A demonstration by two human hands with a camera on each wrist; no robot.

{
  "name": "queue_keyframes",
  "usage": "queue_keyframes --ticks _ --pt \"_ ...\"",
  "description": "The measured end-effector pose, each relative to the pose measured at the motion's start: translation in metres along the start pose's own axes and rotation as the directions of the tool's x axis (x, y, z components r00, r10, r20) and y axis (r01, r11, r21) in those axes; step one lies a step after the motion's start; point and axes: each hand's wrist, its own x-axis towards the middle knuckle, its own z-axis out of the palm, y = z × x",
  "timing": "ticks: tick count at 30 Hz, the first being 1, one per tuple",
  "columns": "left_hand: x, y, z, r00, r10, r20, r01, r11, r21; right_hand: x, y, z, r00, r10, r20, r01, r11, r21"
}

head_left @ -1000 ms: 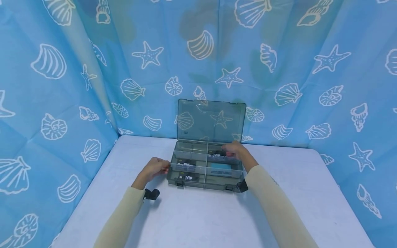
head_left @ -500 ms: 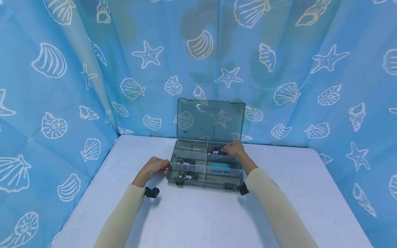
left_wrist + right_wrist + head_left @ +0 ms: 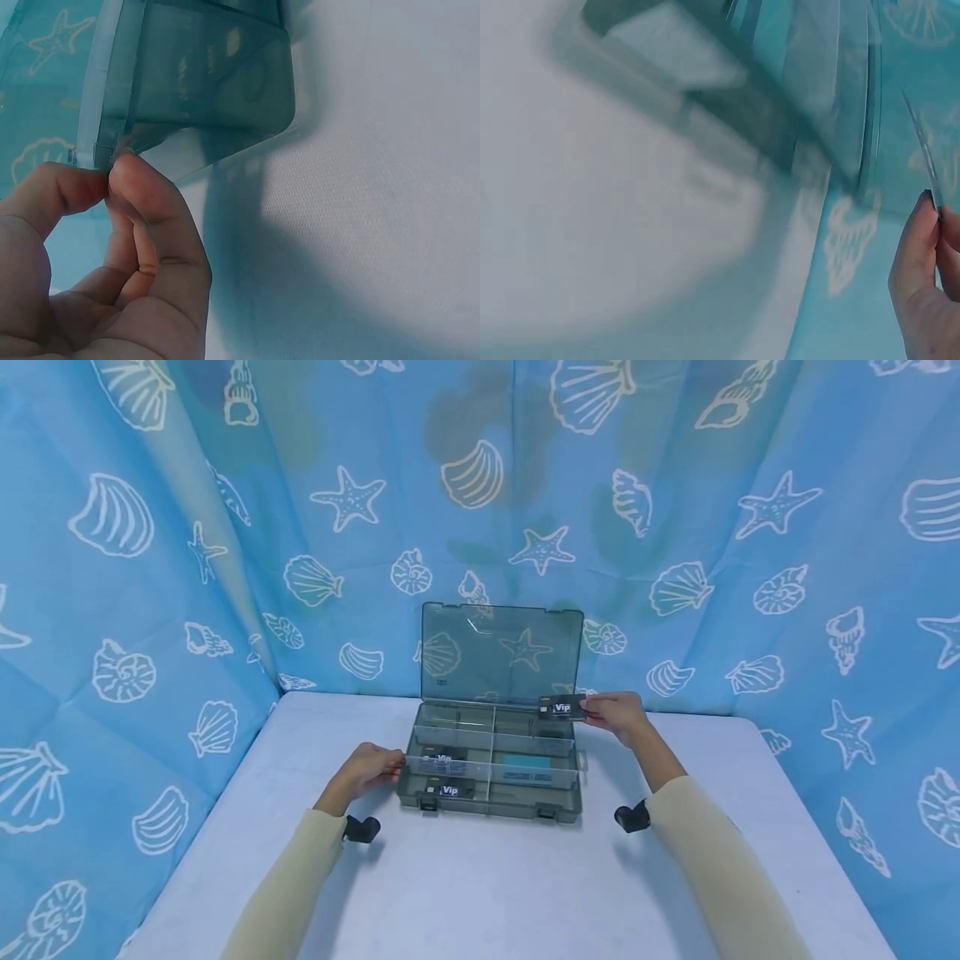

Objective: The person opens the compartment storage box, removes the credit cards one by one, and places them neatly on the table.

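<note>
A smoky, see-through compartment box (image 3: pixel 480 808) stands on the table with its lid (image 3: pixel 502 652) raised at the back. At its left side my left hand (image 3: pixel 367 766) pinches the edge; the left wrist view shows thumb and a fingertip (image 3: pixel 142 176) meeting at the rim. My right hand (image 3: pixel 618 714) pinches a black "Vip" card (image 3: pixel 557 707) by its right end, over the back right corner. Edge-on, the card (image 3: pixel 922 146) appears thin in the right wrist view. Two similar black cards, a middle one (image 3: pixel 444 759) and a front one (image 3: pixel 450 789), lie in left compartments.
A blue flat piece (image 3: pixel 527 768) lies in the middle right compartment. Thin clear dividers split the box. Around it is a white tabletop (image 3: pixel 480 885), and a blue shell-print curtain (image 3: pixel 360 560) hangs close behind the lid.
My right hand has lifted the black card out of the back right compartment and moved it right and up. The left hand stays at the box's left edge.
</note>
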Motion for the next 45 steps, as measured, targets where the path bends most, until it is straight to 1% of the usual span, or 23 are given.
queue_keyframes --ticks 4,8,11,14,16,18,19,21,22,24,26,29,31,36,39,41,43,45 --pt "-0.001 -0.001 -0.001 1.0 -0.007 -0.007 0.008 1.0 0.006 0.002 0.02 -0.028 1.0 0.007 0.001 -0.007 1.0 0.024" --pt "0.0 -0.001 -0.001 1.0 -0.011 -0.006 0.011 1.0 0.006 0.005 0.044 -0.05 0.998 0.017 -0.054 -0.015 1.0 0.025" --pt "0.001 0.0 0.0 1.0 -0.01 0.0 0.01 1.0 0.016 0.007 0.058 -0.06 0.994 0.046 -0.097 -0.045 0.999 0.017" --pt "0.001 0.002 0.0 1.0 -0.013 0.006 0.013 1.0 0.022 0.009 0.068 -0.064 0.991 0.073 -0.11 -0.074 0.997 -0.009" --pt "0.0 0.004 0.0 1.0 -0.014 0.009 0.013 1.0 0.023 0.012 0.074 -0.064 0.99 0.074 -0.118 -0.078 0.996 -0.031" --pt "0.0 0.005 0.0 1.0 -0.009 0.015 0.009 1.0 0.026 0.014 0.078 -0.061 0.987 0.072 -0.141 -0.083 0.994 -0.069" --pt "0.0 0.006 0.0 1.0 -0.007 0.019 0.007 1.0 0.028 0.015 0.08 -0.06 0.985 0.069 -0.157 -0.085 0.992 -0.098" --pt "0.0 0.006 0.0 1.0 -0.005 0.023 0.004 0.999 0.032 0.017 0.084 -0.057 0.98 0.047 -0.194 -0.085 0.978 -0.192" --pt "0.0 0.006 0.0 1.0 -0.006 0.025 0.005 0.999 0.032 0.018 0.086 -0.055 0.976 0.036 -0.217 -0.09 0.965 -0.246" --pt "0.0 0.006 0.0 1.0 -0.007 0.025 0.006 0.999 0.038 0.019 0.089 -0.051 0.968 -0.013 -0.25 -0.08 0.93 -0.359" --pt "0.0 0.005 0.0 1.0 -0.008 0.023 0.008 0.999 0.038 0.02 0.091 -0.047 0.962 -0.083 -0.262 -0.052 0.881 -0.471" --pt "-0.001 0.004 -0.001 1.0 -0.004 0.021 0.003 0.999 0.04 0.021 0.093 -0.04 0.95 -0.164 -0.265 -0.012 0.831 -0.557" --pt "-0.001 0.004 0.0 1.0 0.003 0.023 -0.004 0.999 0.038 0.02 0.092 -0.036 0.945 -0.197 -0.26 0.008 0.811 -0.585" --pt "-0.003 0.006 -0.001 1.0 0.022 0.02 -0.023 0.999 0.036 0.011 0.084 -0.031 0.938 -0.218 -0.271 0.014 0.803 -0.596" --pt "-0.004 0.008 -0.002 1.0 0.02 0.016 -0.02 0.999 0.029 0.007 0.08 -0.03 0.939 -0.201 -0.279 0.001 0.813 -0.583" --pt "-0.004 0.008 -0.002 1.0 0.01 0.014 -0.01 1.0 0.024 0.005 0.079 -0.03 0.942 -0.194 -0.275 -0.002 0.814 -0.581" --pt "-0.003 0.007 -0.002 1.0 0.006 0.016 -0.007 1.0 0.026 0.004 0.076 -0.029 0.937 -0.222 -0.268 0.028 0.816 -0.577" --pt "-0.002 0.004 -0.001 1.0 0.003 0.017 -0.003 1.0 0.026 0.003 0.069 -0.026 0.934 -0.268 -0.236 0.088 0.813 -0.575"
